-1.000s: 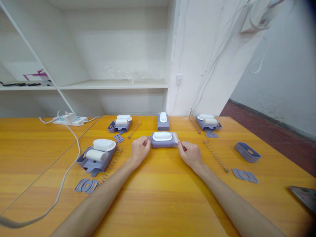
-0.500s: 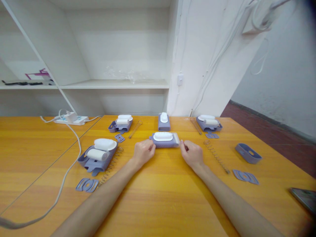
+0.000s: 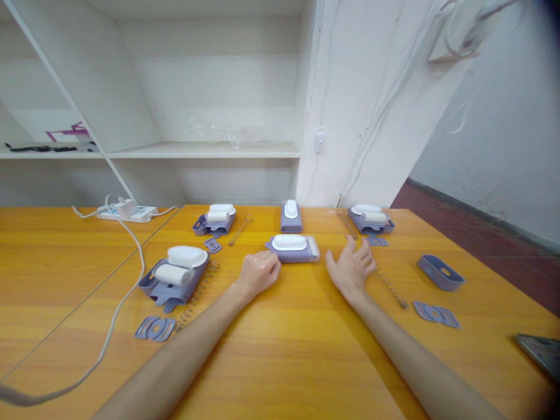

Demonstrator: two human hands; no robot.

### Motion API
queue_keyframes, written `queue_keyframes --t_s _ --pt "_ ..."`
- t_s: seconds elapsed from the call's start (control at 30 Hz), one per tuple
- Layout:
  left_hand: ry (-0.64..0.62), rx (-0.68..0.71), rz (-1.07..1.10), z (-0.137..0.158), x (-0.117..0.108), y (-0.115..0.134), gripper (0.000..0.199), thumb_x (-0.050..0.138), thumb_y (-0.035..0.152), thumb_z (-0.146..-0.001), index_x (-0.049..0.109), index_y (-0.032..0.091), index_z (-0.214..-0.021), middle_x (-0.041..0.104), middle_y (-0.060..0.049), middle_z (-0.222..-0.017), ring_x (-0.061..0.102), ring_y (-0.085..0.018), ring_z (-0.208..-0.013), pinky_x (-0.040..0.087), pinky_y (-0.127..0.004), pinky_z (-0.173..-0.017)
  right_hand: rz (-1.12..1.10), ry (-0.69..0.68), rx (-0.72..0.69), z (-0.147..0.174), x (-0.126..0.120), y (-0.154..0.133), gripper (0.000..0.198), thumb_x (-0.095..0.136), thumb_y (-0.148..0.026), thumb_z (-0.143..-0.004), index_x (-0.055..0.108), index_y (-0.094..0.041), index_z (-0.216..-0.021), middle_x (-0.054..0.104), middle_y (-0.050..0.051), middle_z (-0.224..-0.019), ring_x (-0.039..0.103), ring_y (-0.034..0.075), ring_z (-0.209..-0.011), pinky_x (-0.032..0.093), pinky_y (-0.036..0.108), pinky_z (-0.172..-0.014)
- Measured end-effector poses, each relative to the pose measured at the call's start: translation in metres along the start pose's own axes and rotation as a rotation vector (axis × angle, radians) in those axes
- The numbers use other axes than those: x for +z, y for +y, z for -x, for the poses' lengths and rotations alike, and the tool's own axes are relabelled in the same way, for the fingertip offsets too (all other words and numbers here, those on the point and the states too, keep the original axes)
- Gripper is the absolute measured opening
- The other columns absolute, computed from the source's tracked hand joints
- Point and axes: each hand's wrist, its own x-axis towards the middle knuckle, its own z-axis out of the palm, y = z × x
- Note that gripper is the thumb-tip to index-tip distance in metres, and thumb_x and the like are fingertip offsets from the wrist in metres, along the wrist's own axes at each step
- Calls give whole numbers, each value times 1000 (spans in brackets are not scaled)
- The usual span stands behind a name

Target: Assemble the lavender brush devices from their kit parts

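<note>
Ahead of me lies a purple-grey perforated case (image 3: pixel 294 255) with a white oval brush (image 3: pixel 289 242) on top and a whitish roll (image 3: pixel 313 248) at its right end. My left hand (image 3: pixel 258 274), curled into a fist on the table, is at the case's near left corner. I see nothing in it. My right hand (image 3: pixel 351 267) is open to the right of the case, fingers spread and empty. Partly behind that hand, a thin metal coil spring (image 3: pixel 391 290) lies on the table. Farther right are a purple-grey oval cup (image 3: pixel 440 272) and a flat cut-out piece (image 3: pixel 436 314).
Similar cases with white brushes and rolls stand at near left (image 3: pixel 175 274), back left (image 3: pixel 220 219) and back right (image 3: pixel 370 218). A smaller case (image 3: pixel 291 221) stands at back centre. A power strip (image 3: pixel 126 210) trails a cable on the left. A phone (image 3: pixel 540 353) lies at right.
My right hand has opened from a loose fist and moved slightly right, away from the case's end. My left hand has shifted slightly right, still curled. The case stays in place.
</note>
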Motion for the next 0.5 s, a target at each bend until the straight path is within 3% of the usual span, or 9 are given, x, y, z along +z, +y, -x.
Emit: queue_keyframes --t_s 0.1,0.23,0.37,0.5 --pt "-5 2 -5 0 0 0 24 43 17 -81 49 20 -58 53 -1 -56 48 -13 -53 26 -27 -49 -1 -29 -17 0 -2 -2 56 53 -36 -75 41 -14 -125 28 24 -135 29 41 -122 25 61 -92" --pt "-3 11 -8 0 0 0 24 43 17 -81 49 20 -58 53 -1 -57 48 -12 -53 26 -27 -49 37 -43 -2 -1 -3 -1 56 53 -35 -74 43 -12 -124 28 25 -135 24 43 -125 17 65 -93" --pt "0 20 -10 -1 -1 1 24 43 17 -81 50 20 -58 53 -1 -56 48 -12 -53 26 -26 -49 84 -178 12 -3 -1 3 49 50 -26 -76 46 -12 -123 43 24 -125 40 39 -113 30 57 -87" --pt "31 38 -17 -2 -1 1 24 44 17 -80 49 19 -57 53 0 -55 48 -11 -52 26 -26 -49 118 -317 -78 -5 -4 4 41 42 -13 -81 52 -16 -120 57 16 -108 52 29 -97 40 42 -77"
